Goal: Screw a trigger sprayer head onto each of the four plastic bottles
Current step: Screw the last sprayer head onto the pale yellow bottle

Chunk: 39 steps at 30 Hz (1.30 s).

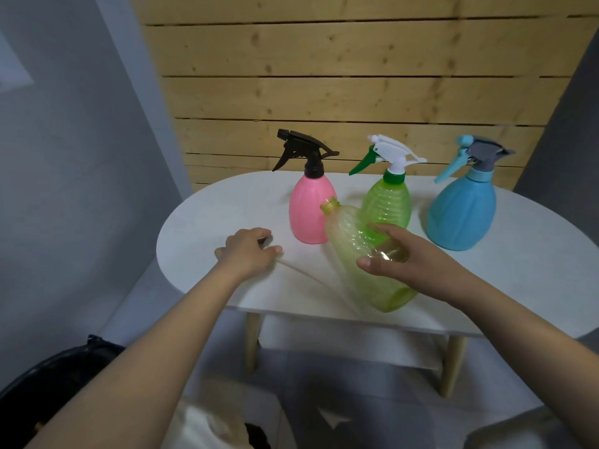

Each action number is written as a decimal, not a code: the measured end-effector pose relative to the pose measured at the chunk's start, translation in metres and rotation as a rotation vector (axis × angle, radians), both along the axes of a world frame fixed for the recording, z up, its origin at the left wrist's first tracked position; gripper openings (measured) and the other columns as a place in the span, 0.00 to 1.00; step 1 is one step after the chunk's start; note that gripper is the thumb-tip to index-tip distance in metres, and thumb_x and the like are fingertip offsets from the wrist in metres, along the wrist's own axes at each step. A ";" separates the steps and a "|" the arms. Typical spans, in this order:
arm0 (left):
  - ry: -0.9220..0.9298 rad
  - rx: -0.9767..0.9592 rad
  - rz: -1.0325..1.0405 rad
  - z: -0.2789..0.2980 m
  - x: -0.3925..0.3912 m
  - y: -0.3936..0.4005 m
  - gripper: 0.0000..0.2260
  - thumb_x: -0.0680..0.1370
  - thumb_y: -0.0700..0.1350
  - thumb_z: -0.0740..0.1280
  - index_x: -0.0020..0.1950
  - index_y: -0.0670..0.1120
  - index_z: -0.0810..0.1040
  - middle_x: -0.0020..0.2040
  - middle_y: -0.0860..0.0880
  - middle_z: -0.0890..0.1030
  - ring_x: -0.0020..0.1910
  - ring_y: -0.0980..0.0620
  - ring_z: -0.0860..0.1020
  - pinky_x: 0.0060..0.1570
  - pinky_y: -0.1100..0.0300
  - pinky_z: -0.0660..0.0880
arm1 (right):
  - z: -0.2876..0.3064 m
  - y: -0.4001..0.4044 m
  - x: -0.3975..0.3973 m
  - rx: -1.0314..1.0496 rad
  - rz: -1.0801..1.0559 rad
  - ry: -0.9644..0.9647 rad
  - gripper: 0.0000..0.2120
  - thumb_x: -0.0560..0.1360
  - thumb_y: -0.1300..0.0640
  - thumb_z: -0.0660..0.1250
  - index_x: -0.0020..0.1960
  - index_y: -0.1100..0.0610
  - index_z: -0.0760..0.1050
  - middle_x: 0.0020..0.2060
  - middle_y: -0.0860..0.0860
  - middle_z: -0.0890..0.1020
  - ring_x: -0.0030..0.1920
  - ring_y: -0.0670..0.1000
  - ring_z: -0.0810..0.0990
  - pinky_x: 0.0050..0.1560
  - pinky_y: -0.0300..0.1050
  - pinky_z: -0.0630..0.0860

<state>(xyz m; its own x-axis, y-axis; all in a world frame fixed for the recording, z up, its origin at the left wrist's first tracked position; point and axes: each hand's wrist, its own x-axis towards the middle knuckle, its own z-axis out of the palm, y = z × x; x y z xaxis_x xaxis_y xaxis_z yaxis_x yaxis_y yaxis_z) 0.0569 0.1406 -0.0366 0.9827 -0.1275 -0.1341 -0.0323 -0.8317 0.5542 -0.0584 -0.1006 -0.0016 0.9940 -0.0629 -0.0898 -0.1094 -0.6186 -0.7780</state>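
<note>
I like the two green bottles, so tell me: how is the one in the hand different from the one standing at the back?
The held bottle has no sprayer, only a bare yellow neck; the back bottle wears a white and green sprayer. The held bottle leans in the right hand; the back bottle stands upright on the table, untouched. The held bottle sits nearer the front edge. Both are see-through green plastic with ribs.

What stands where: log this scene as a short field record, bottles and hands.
pink bottle: upright, black sprayer on
green bottle: upright, white sprayer on
blue bottle: upright, grey-blue sprayer on
fourth bottle: tilted, no sprayer, yellow neck bare
right hand: grip closed round fourth bottle
left hand: on table, over a small dark item, hidden
done: three of four
</note>
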 end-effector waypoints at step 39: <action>0.108 -0.632 0.154 0.004 0.006 -0.003 0.22 0.74 0.51 0.68 0.66 0.45 0.73 0.63 0.37 0.74 0.60 0.33 0.73 0.58 0.44 0.71 | 0.000 -0.089 -0.033 0.094 -0.014 0.042 0.34 0.56 0.47 0.78 0.58 0.31 0.70 0.59 0.48 0.75 0.62 0.49 0.73 0.64 0.50 0.72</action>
<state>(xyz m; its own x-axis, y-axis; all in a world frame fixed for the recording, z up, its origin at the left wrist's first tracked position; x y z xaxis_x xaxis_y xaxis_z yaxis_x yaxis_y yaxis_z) 0.0626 0.1379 -0.0324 0.9812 -0.0728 -0.1785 0.1444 -0.3356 0.9309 -0.0919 -0.1900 -0.0016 0.9883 -0.0661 -0.1374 -0.1512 -0.5415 -0.8270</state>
